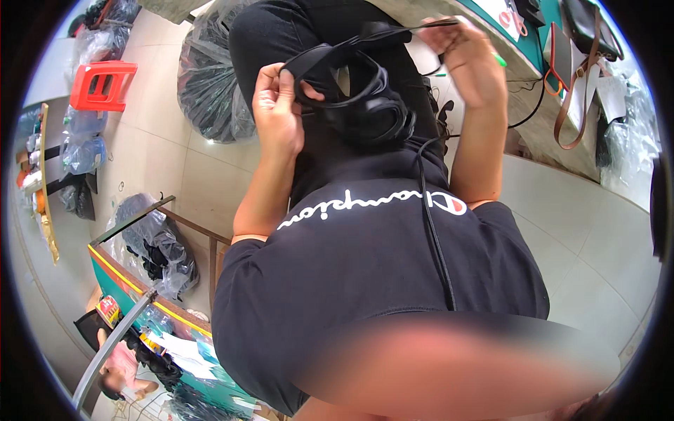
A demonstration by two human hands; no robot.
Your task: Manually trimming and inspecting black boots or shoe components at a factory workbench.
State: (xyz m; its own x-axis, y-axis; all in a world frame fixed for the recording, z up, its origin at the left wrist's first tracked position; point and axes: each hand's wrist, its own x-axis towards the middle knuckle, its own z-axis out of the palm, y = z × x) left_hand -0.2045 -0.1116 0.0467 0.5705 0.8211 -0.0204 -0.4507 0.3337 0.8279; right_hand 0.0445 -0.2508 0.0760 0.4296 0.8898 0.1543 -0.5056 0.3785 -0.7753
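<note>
A bundle of black straps [368,116] hangs in loops over my lap, against my dark trousers. My left hand [278,102] is closed on one strap of it, thumb on top, at the left side of a loop. From there the strap stretches up and right toward my right hand [472,62], raised near the table edge. The right fingers, smeared a little by motion, are bent around the strap's far end. Part of the bundle is lost against the dark cloth, so I cannot tell how its loops join.
A large clear bag of black items [214,77] stands left of my legs, with a red stool [103,85] beyond. On the right, a table holds scissors [516,24] and a brown-strapped bag [586,35]. A black cable [432,231] crosses my shirt. Someone [121,361] sits lower left.
</note>
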